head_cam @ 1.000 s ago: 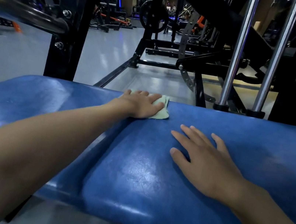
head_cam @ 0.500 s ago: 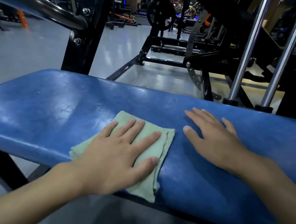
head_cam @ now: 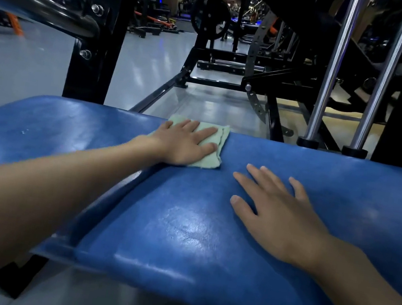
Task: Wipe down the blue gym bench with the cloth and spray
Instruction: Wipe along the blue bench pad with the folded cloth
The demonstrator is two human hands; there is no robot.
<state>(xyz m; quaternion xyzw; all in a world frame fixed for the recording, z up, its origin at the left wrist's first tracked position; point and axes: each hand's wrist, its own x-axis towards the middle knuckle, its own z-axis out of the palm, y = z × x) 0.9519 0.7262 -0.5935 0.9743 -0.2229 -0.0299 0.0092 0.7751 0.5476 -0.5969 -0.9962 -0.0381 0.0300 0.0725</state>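
We see a glossy grey floor [head_cam: 23, 71], black rack upright [head_cam: 105, 18] left, chrome guide rods [head_cam: 331, 67] right, dim machines behind.

Green cloth [head_cam: 208, 155] flat on blue bench [head_cam: 182, 228]

The left arm [head_cam: 56, 195] stretches far forward, and the left hand [head_cam: 182, 144] lies palm down, fingers straight and slightly spread. The right hand [head_cam: 279, 215] lies flat nearer the body, fingers spread, right forearm [head_cam: 362, 291] angled inward.
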